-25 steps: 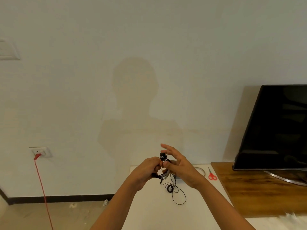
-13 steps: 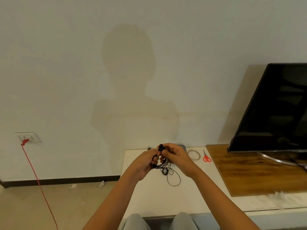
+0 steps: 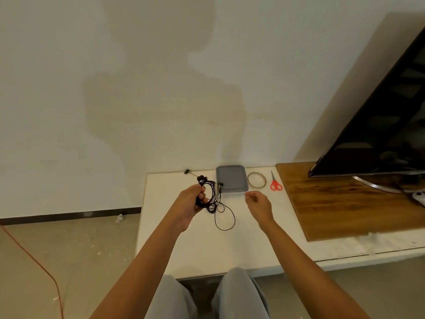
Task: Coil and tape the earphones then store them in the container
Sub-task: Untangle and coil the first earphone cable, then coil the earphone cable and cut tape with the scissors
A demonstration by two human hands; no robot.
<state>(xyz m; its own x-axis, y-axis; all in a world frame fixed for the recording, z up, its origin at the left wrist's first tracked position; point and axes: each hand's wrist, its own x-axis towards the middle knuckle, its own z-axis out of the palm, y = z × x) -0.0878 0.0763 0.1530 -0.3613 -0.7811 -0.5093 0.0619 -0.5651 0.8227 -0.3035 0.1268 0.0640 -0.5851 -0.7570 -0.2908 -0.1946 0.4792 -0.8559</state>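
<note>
Your L hand (image 3: 192, 200) grips the coiled earphones (image 3: 211, 206) over the bench (image 3: 207, 245). R hand (image 3: 259, 203) hangs loose, holding nothing, near container (image 3: 231, 180).

We seem to be in a sparsely furnished home room. A flat-screen television (image 3: 379, 123) stands on a wooden board (image 3: 345, 203) at the right. A low white table (image 3: 218, 249) meets a bare white wall (image 3: 115, 65), and a red cable (image 3: 34, 260) crosses the dusty floor (image 3: 80, 249) at the left.

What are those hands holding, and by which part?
The left hand grips the black earphones round the left side of their coiled cord, a loose loop trailing below. The right hand holds nothing that shows.
</note>
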